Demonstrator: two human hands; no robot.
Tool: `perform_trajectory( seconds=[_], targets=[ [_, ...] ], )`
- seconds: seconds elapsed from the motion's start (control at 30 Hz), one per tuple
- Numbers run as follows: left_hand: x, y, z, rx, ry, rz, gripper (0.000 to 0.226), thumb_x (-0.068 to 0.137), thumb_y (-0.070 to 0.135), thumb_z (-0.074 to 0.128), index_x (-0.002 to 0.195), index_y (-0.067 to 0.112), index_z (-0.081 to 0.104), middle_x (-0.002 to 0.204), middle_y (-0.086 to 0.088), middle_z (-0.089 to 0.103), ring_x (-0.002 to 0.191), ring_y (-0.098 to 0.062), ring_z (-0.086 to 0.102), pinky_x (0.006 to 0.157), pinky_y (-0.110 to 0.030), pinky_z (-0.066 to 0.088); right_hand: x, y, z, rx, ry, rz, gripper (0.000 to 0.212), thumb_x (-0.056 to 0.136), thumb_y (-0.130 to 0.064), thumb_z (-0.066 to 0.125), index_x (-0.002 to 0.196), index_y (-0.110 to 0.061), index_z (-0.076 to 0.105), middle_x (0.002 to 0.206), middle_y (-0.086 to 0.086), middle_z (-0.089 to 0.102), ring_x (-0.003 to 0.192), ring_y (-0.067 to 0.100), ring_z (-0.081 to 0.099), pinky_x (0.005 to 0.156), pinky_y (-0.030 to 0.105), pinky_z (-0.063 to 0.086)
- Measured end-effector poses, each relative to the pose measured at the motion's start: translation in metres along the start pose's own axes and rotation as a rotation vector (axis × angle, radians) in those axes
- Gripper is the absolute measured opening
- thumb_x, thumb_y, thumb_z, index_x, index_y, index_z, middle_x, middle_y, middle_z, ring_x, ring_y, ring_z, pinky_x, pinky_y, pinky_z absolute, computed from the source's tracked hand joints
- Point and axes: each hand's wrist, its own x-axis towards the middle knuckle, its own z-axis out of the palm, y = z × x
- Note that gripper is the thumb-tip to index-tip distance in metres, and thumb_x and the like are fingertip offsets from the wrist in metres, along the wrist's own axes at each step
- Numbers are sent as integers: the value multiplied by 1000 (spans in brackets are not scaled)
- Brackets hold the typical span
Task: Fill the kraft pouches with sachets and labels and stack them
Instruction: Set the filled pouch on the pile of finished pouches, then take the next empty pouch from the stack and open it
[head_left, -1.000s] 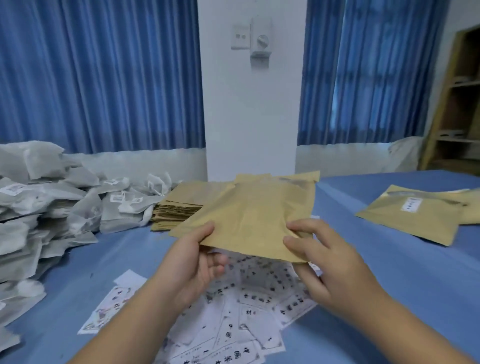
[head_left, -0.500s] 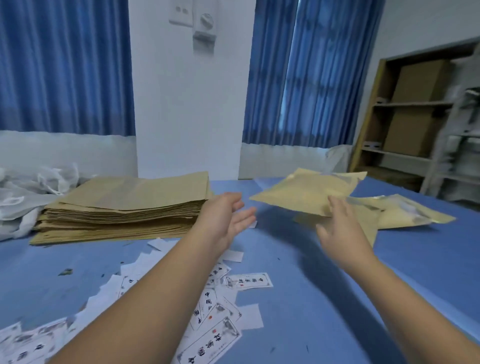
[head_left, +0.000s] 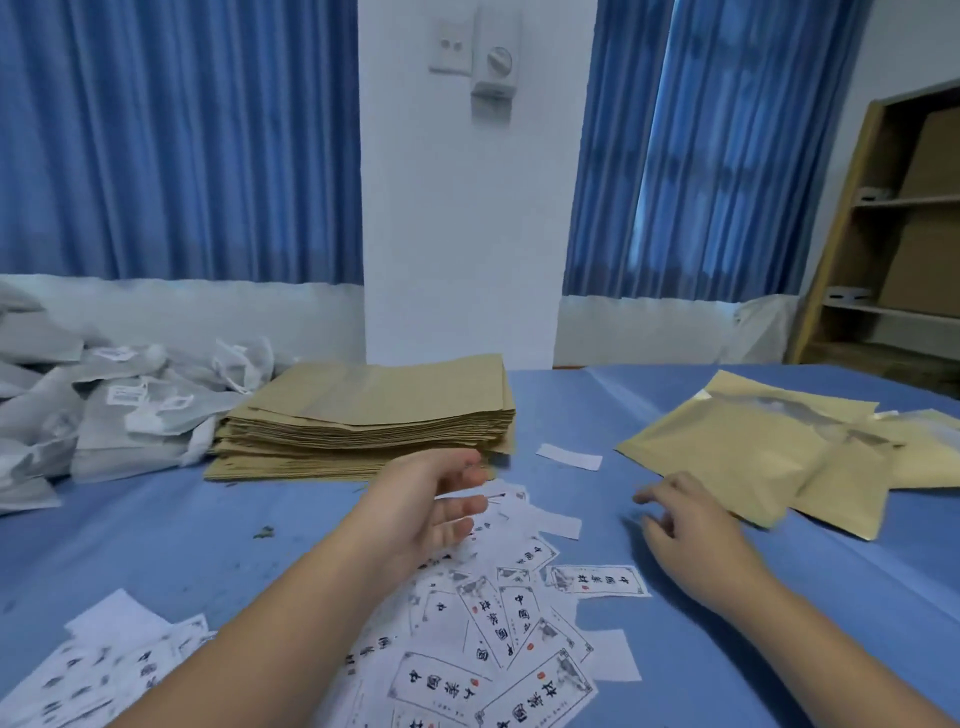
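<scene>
Your left hand (head_left: 431, 504) is empty, palm turned inward and fingers relaxed. It hovers over the far end of the scattered white paper labels with black printed characters (head_left: 498, 623), just in front of the tall stack of flat brown kraft pouches (head_left: 363, 410).

Your right hand (head_left: 685, 525) is also empty, palm down and fingers loosely spread (slightly blurred). It sits just beside the near corner of the filled tan kraft pouches (head_left: 727, 457), and I can't tell if it touches them. The hands are apart.

The filled pouches lie overlapping on the right of the blue-covered table (head_left: 156, 545). The heap of white fabric sachets (head_left: 130, 421) is at far left, touching the flat stack's left side. A single blank white slip (head_left: 569, 457) lies between the stack and the filled pouches.
</scene>
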Motion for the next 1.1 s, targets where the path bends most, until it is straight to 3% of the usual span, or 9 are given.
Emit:
perform_trajectory(
  seconds=[0.23,0.37,0.43,0.53,0.67,0.77,0.87,0.97,1.1],
  targets=[
    [-36,25,-105,249,287,195,20,96,11,51,93,13,70,78,-2,69,55,-15,61,50,-24,45,9,-73,13,7,-79,-238,20,92,-19,51,109,-29,58,111,-15,43,80,11,56,75,35,49],
    [-47,22,-165,386,421,235,22,96,7,50,87,12,69,75,-4,67,49,-11,58,49,-22,43,16,-109,23,-152,-171,-334,31,94,-29,47,124,-31,51,124,-13,36,85,10,48,71,29,45],
    [-47,10,-190,604,474,262,24,96,6,51,82,17,68,77,-2,68,51,-5,58,49,-17,42,20,-125,32,-261,-164,-377,34,92,-27,45,126,-28,50,126,-8,39,94,13,49,70,28,41],
    [-46,1,-209,1012,467,254,26,93,16,57,75,33,67,83,17,68,76,5,58,60,-11,38,28,-152,44,-449,-137,-431,35,88,-16,43,121,-22,53,121,-2,44,103,18,49,73,29,43],
    [-41,-2,-207,1140,376,240,27,92,22,55,72,38,62,89,18,66,85,0,58,71,-17,43,49,-186,50,-509,4,-411,38,83,-10,48,119,-20,52,114,-1,44,97,21,48,66,30,39],
    [-39,-3,-204,1231,311,255,22,92,24,50,79,39,61,101,16,60,94,-6,56,82,-23,45,77,-199,49,-422,61,-317,59,82,-11,51,138,-23,40,145,0,34,122,25,42,88,34,42],
    [-35,-2,-203,1275,307,268,22,94,26,46,91,36,65,108,12,58,97,-9,56,82,-25,46,102,-200,42,-208,-99,-83,71,84,-23,59,148,-25,28,158,-6,16,141,21,23,108,39,31],
    [-35,-2,-201,1285,328,270,23,94,25,45,93,34,66,108,11,59,95,-10,57,78,-25,45,107,-188,51,-72,-95,56,60,83,-19,61,140,-24,45,152,-5,34,137,22,33,107,38,34],
    [-33,-2,-201,1288,352,264,24,93,25,43,93,34,66,106,12,59,89,-11,58,74,-27,48,83,-177,81,-52,193,4,28,85,-12,60,105,-26,72,118,-4,67,113,26,51,91,39,32]
  ],
)
